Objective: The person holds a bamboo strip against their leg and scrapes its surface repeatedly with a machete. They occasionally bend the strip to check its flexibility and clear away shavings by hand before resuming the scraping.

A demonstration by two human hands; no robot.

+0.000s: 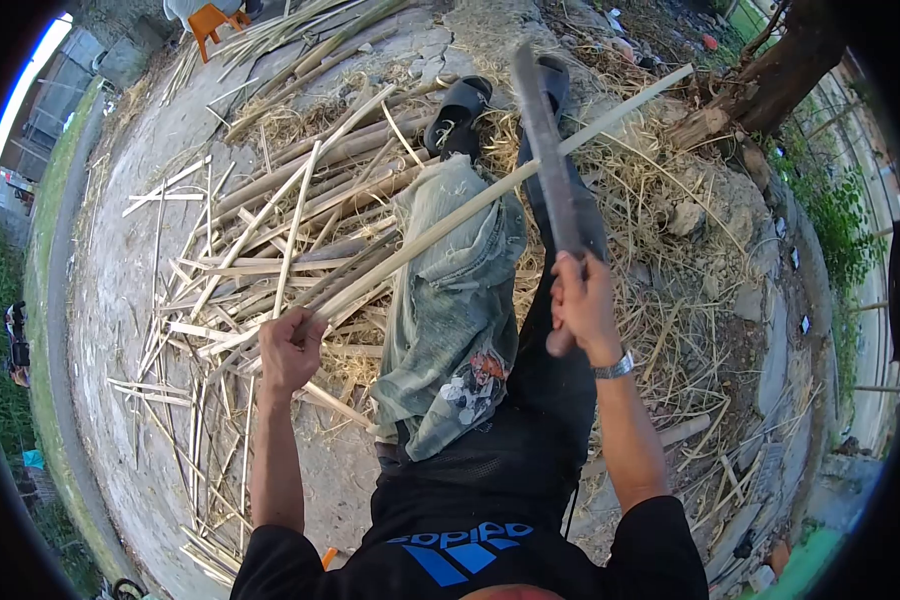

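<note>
My left hand point(292, 350) is closed round the near end of a long bamboo strip point(445, 222). The strip slants up and to the right across my lap and past my feet. In my right hand point(582, 305) is a machete point(540, 120), gripped by its handle with the blade pointing away from me. The blade overlaps the strip near its middle in this view. A worn green-grey cloth point(450, 290) covers one of my legs beneath the strip.
Split bamboo pieces point(300, 215) lie in a heap to the left and ahead. Shavings point(660, 290) litter the ground on the right, near a tree trunk point(770, 85). An orange chair point(210, 22) stands at the far left, by more long bamboo poles point(315, 65).
</note>
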